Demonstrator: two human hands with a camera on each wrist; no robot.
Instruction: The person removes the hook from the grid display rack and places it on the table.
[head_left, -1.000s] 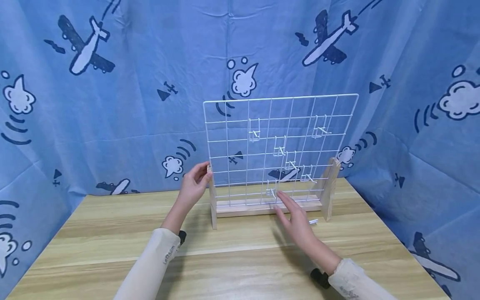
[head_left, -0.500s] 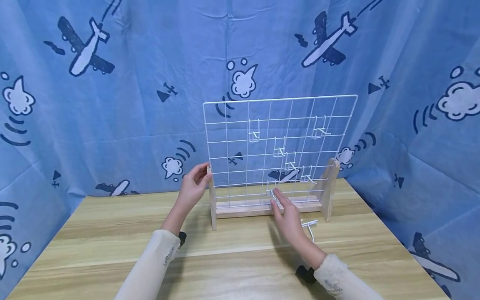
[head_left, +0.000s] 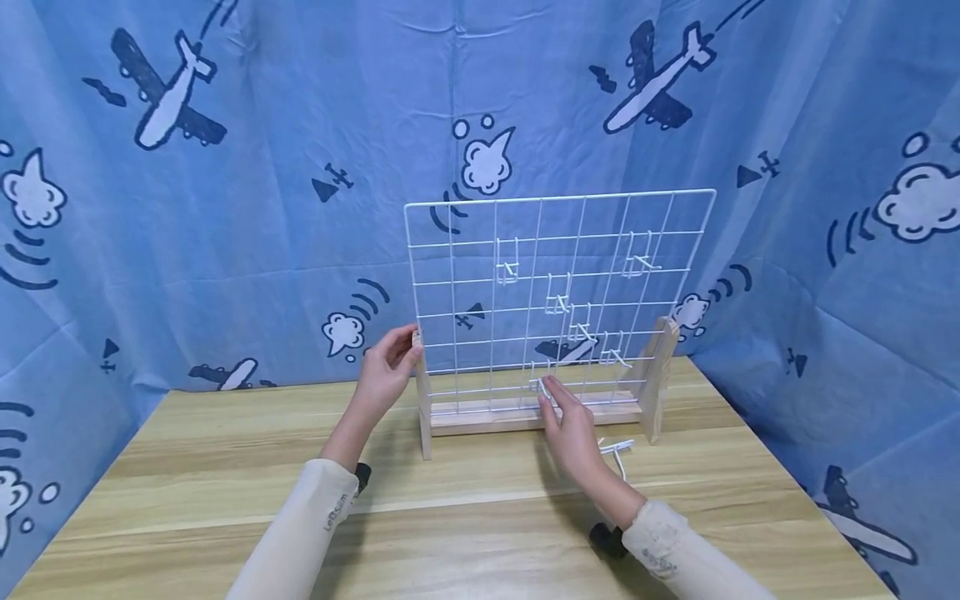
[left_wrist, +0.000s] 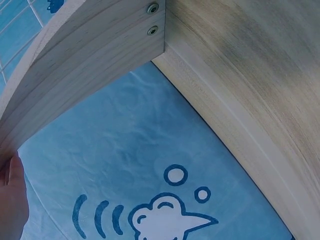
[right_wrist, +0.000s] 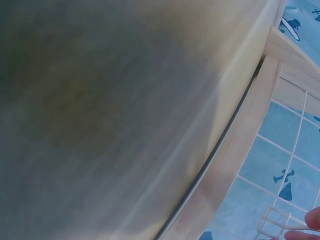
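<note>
A white wire grid panel (head_left: 480, 201) stands upright in a wooden stand, whose base board (head_left: 480, 423) runs between two side posts. My left hand (head_left: 386, 367) pinches the top of the left post (head_left: 422, 400); in the left wrist view that post (left_wrist: 85, 60) fills the upper left, with fingertips (left_wrist: 15, 195) at its edge. Low on the grid hangs a white wire hook (head_left: 535, 385). Thumb and fingertips of my right hand (head_left: 573, 429) pinch its prong, and the right wrist view shows them on this hook (right_wrist: 295, 228) at the lower right corner.
Several more hooks hang higher on the grid, among them one at the upper left (head_left: 507, 270) and one at the upper right (head_left: 641, 263). A loose hook (head_left: 617, 447) lies on the wooden table (head_left: 225, 500) beside my right wrist. A blue printed curtain (head_left: 262, 208) surrounds the table.
My right hand has shifted a little left and its thumb has closed in on the low hook's prong. More of the loose hook on the table shows now. The left hand stays put.
</note>
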